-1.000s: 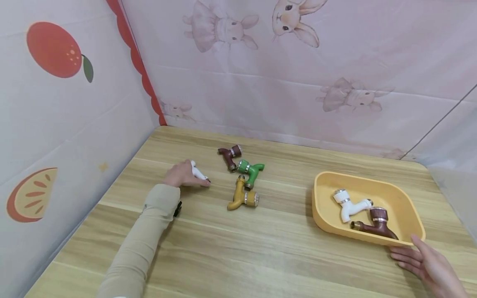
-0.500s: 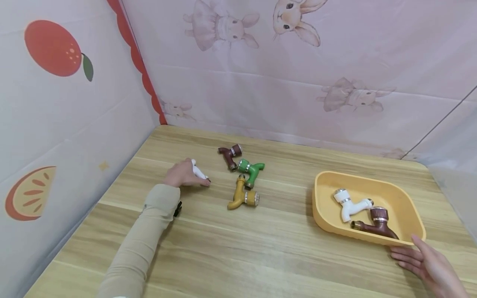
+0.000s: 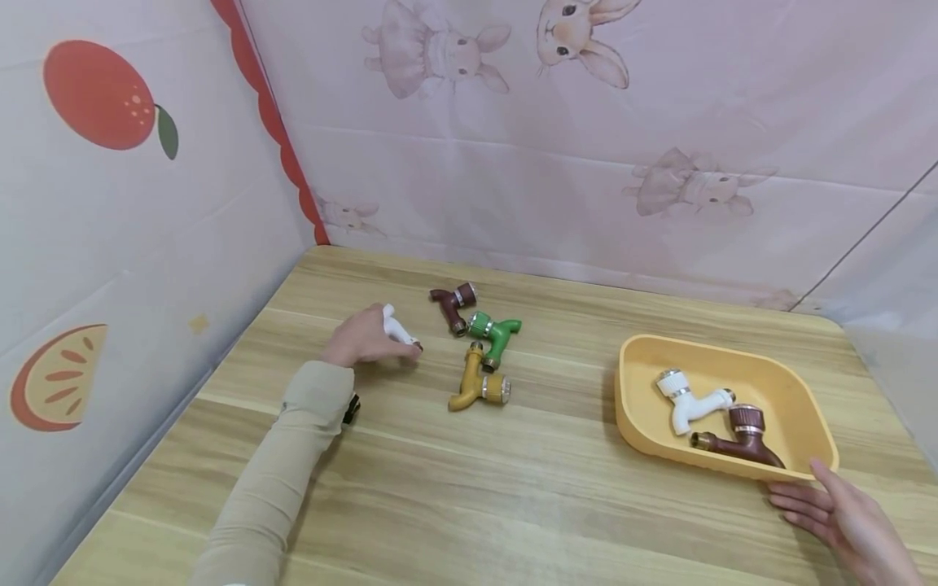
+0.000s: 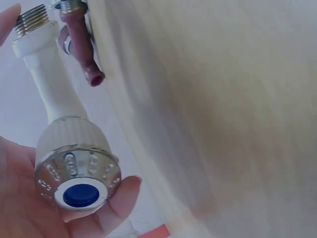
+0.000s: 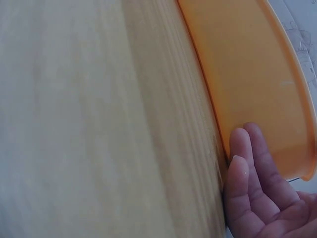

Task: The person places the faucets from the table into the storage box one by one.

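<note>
In the head view my left hand (image 3: pixel 364 338) holds a white faucet (image 3: pixel 399 330) at the table's left. The left wrist view shows that faucet (image 4: pixel 57 89) close up, with a brass threaded end, a chrome-trimmed knob and a blue cap; fingers lie around the knob, and a fingertip is at the thread. My right hand (image 3: pixel 843 513) rests against the near right corner of a yellow basket (image 3: pixel 630 431), thumb at its rim. Its fingers (image 5: pixel 267 168) lie fairly straight along the outer wall in the right wrist view. Another white faucet (image 3: pixel 685 407) and a dark red faucet (image 3: pixel 747 439) lie inside.
Mid-table a smaller dark red faucet (image 3: pixel 452 308), a green faucet (image 3: pixel 498 338) and a yellow faucet (image 3: pixel 472 387) lie close together, right of my left hand. Printed curtains (image 3: pixel 513 195) stand along the back and left edges of the wooden table (image 3: pixel 542 505).
My left hand has risen slightly and moved a little right, with the white faucet lifting and shifting along. The right hand stays at the basket corner.
</note>
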